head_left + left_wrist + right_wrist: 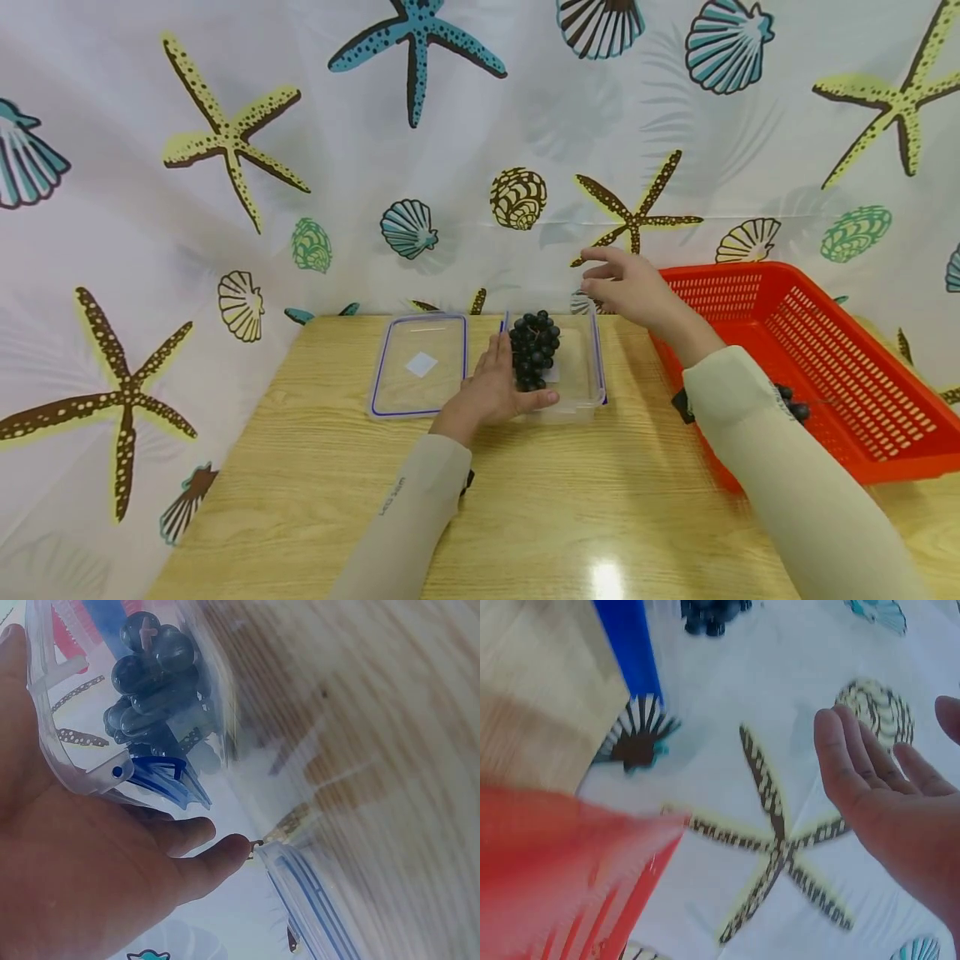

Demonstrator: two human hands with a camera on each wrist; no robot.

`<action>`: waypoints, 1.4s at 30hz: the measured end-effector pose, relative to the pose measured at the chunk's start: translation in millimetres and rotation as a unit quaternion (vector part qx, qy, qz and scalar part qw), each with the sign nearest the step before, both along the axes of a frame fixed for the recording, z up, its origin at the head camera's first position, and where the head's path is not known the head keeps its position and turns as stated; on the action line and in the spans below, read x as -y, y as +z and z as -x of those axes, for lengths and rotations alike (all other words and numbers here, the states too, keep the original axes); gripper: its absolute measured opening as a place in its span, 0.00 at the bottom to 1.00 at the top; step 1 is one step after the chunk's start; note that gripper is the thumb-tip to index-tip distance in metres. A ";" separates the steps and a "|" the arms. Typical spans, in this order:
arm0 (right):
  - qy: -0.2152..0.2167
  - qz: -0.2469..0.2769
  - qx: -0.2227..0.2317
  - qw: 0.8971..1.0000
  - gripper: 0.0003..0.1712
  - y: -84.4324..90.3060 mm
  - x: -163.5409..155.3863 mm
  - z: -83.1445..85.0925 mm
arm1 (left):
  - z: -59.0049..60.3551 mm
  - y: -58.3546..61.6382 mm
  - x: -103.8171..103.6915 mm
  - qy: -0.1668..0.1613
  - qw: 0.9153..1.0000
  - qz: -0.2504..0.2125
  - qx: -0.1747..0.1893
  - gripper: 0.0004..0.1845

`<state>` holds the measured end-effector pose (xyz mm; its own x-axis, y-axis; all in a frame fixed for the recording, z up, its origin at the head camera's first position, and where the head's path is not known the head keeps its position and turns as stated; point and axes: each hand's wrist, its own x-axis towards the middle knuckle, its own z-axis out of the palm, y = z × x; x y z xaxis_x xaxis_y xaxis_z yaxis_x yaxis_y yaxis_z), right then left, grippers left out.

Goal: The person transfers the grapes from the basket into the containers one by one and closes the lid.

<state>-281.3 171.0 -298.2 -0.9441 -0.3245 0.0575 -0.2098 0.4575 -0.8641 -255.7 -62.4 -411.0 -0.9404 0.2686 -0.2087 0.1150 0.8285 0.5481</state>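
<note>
A bunch of dark grapes lies in a clear plastic container with blue clips, at the back of the wooden table. My left hand rests against the container's near left corner, fingers straight along the left wall and thumb along the front wall. My right hand hovers above the container's far right corner, fingers relaxed and spread, holding nothing. The container's lid lies flat on the table just left of it.
An orange slotted basket stands at the right, tilted, with a few dark round things in it beside my right sleeve. A curtain printed with starfish and shells hangs close behind the table.
</note>
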 end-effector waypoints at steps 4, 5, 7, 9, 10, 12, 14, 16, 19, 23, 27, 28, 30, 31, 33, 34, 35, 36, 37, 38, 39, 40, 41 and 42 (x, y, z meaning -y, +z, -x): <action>-0.012 0.031 0.008 0.999 0.33 4.9 -23.4 -1.1 | -0.5 0.4 0.8 -0.002 1.000 0.002 -0.003 0.67; -0.015 0.036 0.010 0.999 0.33 5.7 -29.2 -1.7 | -0.4 0.3 1.0 -0.002 1.000 0.004 -0.004 0.68; -0.019 0.044 0.013 0.999 0.33 6.8 -40.4 -2.5 | -0.2 -0.1 1.3 -0.003 1.000 0.005 -0.004 0.68; -0.024 0.050 0.016 0.998 0.34 6.4 -51.3 -2.4 | 0.1 -0.6 1.5 -0.004 1.000 0.003 -0.005 0.68; -0.026 0.052 0.017 0.998 0.35 5.7 -56.5 -2.3 | 0.3 -0.9 1.4 -0.004 1.000 0.001 -0.004 0.69; -0.029 0.056 0.018 0.998 0.37 2.9 -66.7 -1.1 | 0.4 -1.2 1.3 -0.003 1.000 -0.003 -0.004 0.68; -0.031 0.062 0.019 0.997 0.38 -1.6 -75.7 1.3 | 0.3 -1.2 2.0 -0.002 1.000 -0.007 -0.004 0.68; -0.031 0.070 0.022 0.997 0.38 -7.1 -85.1 4.2 | 0.1 -0.8 2.6 0.001 1.000 -0.006 -0.005 0.68; -0.032 0.087 0.038 0.995 0.38 -17.4 -100.0 9.7 | -0.2 -0.2 2.7 0.001 1.000 -0.007 -0.006 0.68; -0.033 0.093 0.081 0.992 0.38 -33.1 -120.3 16.3 | -1.2 0.8 1.5 -0.002 1.000 -0.003 -0.006 0.68; -0.027 0.076 0.126 0.989 0.38 -51.9 -137.9 22.8 | -2.1 0.7 1.2 0.001 1.000 0.001 -0.005 0.68; -0.026 0.071 0.134 0.988 0.39 -56.7 -142.3 24.0 | -2.4 0.5 1.0 0.002 1.000 0.001 -0.005 0.68; -0.028 0.069 0.147 0.986 0.39 -65.1 -149.7 26.1 | -2.8 0.0 0.9 0.002 1.000 0.000 -0.005 0.68; -0.030 0.070 0.152 0.985 0.38 -68.4 -152.6 26.7 | -2.8 -0.4 1.0 0.002 1.000 -0.001 -0.006 0.68; -0.032 0.074 0.160 0.984 0.38 -73.4 -157.8 27.7 | -2.7 -0.7 1.2 0.000 1.000 -0.003 -0.006 0.67; -0.033 0.078 0.164 0.983 0.38 -75.1 -159.6 28.1 | -2.8 -0.5 1.2 0.001 1.000 -0.004 -0.006 0.67; -0.033 0.081 0.168 0.982 0.38 -76.5 -160.9 28.6 | -2.9 -0.3 1.5 0.001 1.000 -0.004 -0.006 0.67; -0.030 0.083 0.171 0.981 0.39 -77.8 -162.3 28.9 | -2.7 -0.4 1.6 0.001 1.000 -0.004 -0.007 0.67; -0.027 0.083 0.174 0.981 0.39 -79.0 -163.8 29.0 | -2.9 0.1 1.7 0.002 1.000 -0.004 -0.005 0.67; -0.028 0.084 0.179 0.980 0.40 -80.4 -165.2 29.2 | -3.1 0.4 1.7 0.002 1.000 -0.004 -0.004 0.67; -0.027 0.084 0.185 0.979 0.40 -81.6 -166.6 29.3 | -3.0 0.3 1.8 0.002 1.000 -0.004 -0.005 0.67; -0.025 0.083 0.191 0.978 0.40 -82.8 -167.8 29.6 | -3.0 0.5 1.8 0.001 1.000 -0.003 -0.005 0.67; -0.025 0.084 0.198 0.976 0.41 -84.0 -168.9 29.6 | -2.8 0.2 1.9 0.001 1.000 0.000 -0.005 0.67; -0.025 0.084 0.204 0.975 0.42 -84.8 -169.9 29.5 | -2.5 -0.2 2.0 0.001 1.000 0.000 -0.005 0.67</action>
